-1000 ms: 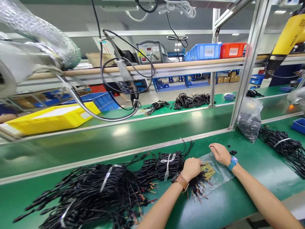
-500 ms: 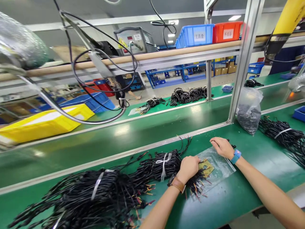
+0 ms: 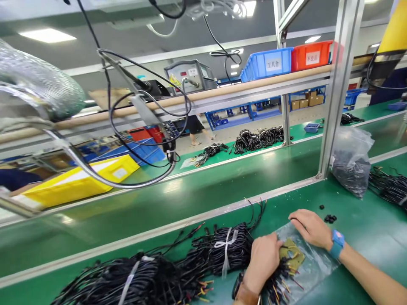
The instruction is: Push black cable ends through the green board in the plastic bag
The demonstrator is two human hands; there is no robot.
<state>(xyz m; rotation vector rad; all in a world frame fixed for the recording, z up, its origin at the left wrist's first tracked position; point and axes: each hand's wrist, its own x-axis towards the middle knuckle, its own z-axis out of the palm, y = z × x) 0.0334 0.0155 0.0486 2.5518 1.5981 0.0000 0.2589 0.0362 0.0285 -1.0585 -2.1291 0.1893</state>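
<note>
My left hand (image 3: 265,256) is closed in a pinch beside a tied bundle of black cables (image 3: 229,250). A cable end with an orange wire sticks out from its fingertips over a yellow-brown plate with a hole (image 3: 294,259). Loose cable ends with red, orange and yellow wires (image 3: 280,284) fan out below that hand. The plate lies on a clear plastic bag (image 3: 318,260). Over the bag's upper edge, my right hand (image 3: 311,226) has its fingers curled together; what is in them is hidden. Small black pieces (image 3: 330,219) lie just beyond it on the green bench.
A larger tied cable bundle (image 3: 127,279) lies at the left. A clear bag of dark parts (image 3: 352,165) stands by the metal post (image 3: 337,97). Behind run a green belt (image 3: 203,182) and a shelf with a blue bin (image 3: 267,63) and a red bin (image 3: 311,55). Cables hang at the left.
The view has shifted, so the bench sits lower in the picture. My right hand stays near the bag's upper edge, and small black pieces beyond it now show. My left hand stays by the plate.
</note>
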